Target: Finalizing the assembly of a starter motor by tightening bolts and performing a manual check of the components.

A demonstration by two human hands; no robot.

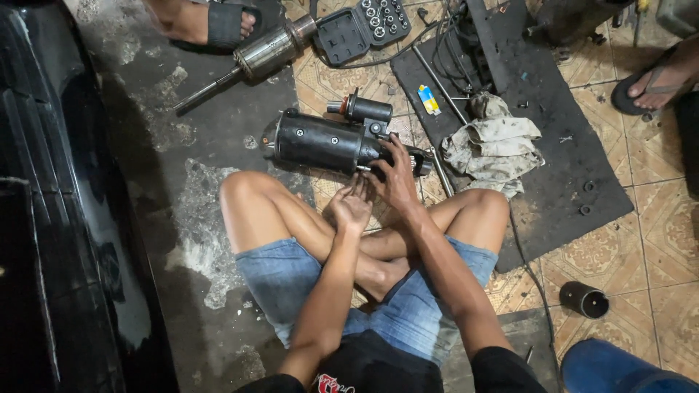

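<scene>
Both hands (375, 193) touch black starter motor (328, 142); rag (494, 145) just beside.

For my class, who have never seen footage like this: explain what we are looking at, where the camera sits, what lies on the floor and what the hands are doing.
There is one picture, taken by a camera worn on a person's head, looking down. The person sits cross-legged on a workshop floor.

In front of the knees lies a black cylindrical motor unit with a smaller cylinder mounted on top. The right hand grips its end nearest the rag; the left hand rests just below it, fingers touching its underside.

Around it: a dirty rag on a dark rubber mat, an open socket set, a metal shaft part and a short black tube. The sandalled feet at the top belong to other people.
</scene>
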